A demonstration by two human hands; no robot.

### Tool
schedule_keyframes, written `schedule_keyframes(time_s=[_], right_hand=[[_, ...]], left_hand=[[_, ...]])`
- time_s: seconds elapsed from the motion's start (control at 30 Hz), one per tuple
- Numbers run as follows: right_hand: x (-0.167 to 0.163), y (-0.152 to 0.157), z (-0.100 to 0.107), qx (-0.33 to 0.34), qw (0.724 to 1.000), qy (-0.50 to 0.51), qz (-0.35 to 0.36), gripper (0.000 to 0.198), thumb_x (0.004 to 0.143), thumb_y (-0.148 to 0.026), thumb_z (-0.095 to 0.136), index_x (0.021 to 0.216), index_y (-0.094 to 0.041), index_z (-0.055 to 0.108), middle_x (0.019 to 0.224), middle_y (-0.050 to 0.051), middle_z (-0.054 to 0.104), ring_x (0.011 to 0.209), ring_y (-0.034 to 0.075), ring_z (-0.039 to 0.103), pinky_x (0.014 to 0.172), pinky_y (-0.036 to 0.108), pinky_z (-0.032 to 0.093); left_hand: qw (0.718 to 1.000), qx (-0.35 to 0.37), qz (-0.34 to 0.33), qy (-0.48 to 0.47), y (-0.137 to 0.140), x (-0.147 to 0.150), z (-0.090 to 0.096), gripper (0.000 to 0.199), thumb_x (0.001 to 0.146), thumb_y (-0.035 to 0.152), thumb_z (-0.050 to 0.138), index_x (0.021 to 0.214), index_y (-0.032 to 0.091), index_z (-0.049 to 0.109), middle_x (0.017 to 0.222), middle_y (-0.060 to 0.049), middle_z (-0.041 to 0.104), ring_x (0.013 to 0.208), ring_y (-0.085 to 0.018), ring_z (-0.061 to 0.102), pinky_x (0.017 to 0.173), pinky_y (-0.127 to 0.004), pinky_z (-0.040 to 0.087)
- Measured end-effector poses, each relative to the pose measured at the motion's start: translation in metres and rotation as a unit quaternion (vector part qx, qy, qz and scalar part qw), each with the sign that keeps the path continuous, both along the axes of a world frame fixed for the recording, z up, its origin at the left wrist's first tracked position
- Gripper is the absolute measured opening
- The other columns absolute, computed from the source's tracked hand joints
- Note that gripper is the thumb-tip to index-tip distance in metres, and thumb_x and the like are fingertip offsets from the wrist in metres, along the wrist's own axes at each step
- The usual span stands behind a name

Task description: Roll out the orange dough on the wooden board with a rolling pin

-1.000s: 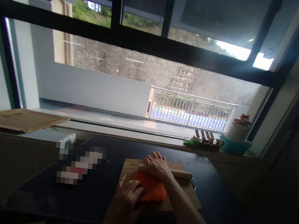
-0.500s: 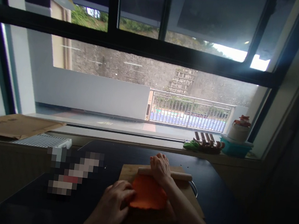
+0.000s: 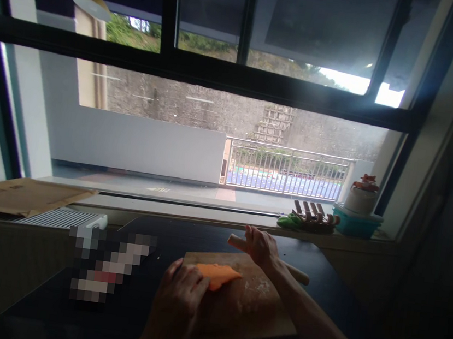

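A wooden board [image 3: 243, 323] lies on the dark table, with white floury marks on its right half. At the board's left side is a flattened sheet of orange dough [image 3: 219, 276], its left edge hidden by fingers. My left hand [image 3: 182, 293] is closed on that edge; the thumb is out of sight. Over the far part of the board, my right hand [image 3: 262, 246] grips a pale wooden rolling pin [image 3: 298, 273] near its middle. The pin slants down to the right, apart from the dough.
A dark table [image 3: 109, 320] stands below a window. On the sill to the right are a green item with brown slats [image 3: 309, 217] and a teal box [image 3: 356, 221] with a white tub [image 3: 361, 200] on top. Flat cardboard [image 3: 21, 194] and a radiator [image 3: 67, 218] are at the left.
My right hand has lifted the rolling pin off the dough and turned it to a slant. My left hand has drawn the dough up and left; it now covers less of the board.
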State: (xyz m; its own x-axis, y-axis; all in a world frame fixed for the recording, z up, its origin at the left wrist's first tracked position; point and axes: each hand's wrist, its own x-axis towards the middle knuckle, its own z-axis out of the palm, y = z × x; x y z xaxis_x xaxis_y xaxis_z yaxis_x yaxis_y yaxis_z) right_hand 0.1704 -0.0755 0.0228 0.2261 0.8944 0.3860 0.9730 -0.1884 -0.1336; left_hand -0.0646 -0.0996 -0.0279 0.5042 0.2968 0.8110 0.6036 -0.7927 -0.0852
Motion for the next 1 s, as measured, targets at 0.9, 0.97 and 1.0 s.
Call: schedule_keyframes(time_s=[0.9, 0.97, 1.0], right_hand=[[-0.049, 0.017, -0.046, -0.05, 0.994, 0.095, 0.027, 0.047, 0.096, -0.043, 0.034, 0.135, -0.021, 0.049, 0.137, 0.011, 0.051, 0.133, 0.028, 0.035, 0.107, 0.046, 0.025], [-0.04, 0.033, -0.041, -0.051, 0.994, 0.096, 0.017, 0.046, 0.097, -0.041, 0.033, 0.135, -0.02, 0.049, 0.137, 0.013, 0.051, 0.133, 0.029, 0.036, 0.107, 0.049, 0.024], [-0.037, 0.039, -0.039, -0.05, 0.994, 0.096, 0.015, 0.046, 0.097, -0.041, 0.033, 0.135, -0.02, 0.049, 0.137, 0.013, 0.051, 0.132, 0.029, 0.036, 0.107, 0.049, 0.024]], left_hand=[[0.975, -0.208, -0.073, -0.037, -0.029, 0.025, -0.037, 0.009, 0.084, 0.019, 0.058, 0.087, 0.026, 0.064, 0.089, 0.001, 0.064, 0.091, -0.021, 0.06, 0.103, -0.054, 0.032], [0.974, -0.21, -0.078, -0.042, -0.029, 0.026, -0.037, 0.009, 0.083, 0.019, 0.059, 0.084, 0.026, 0.063, 0.088, 0.002, 0.063, 0.089, -0.021, 0.06, 0.102, -0.053, 0.033], [0.974, -0.208, -0.081, -0.044, -0.028, 0.026, -0.038, 0.009, 0.082, 0.018, 0.059, 0.084, 0.026, 0.063, 0.088, 0.002, 0.063, 0.088, -0.02, 0.06, 0.103, -0.053, 0.033]])
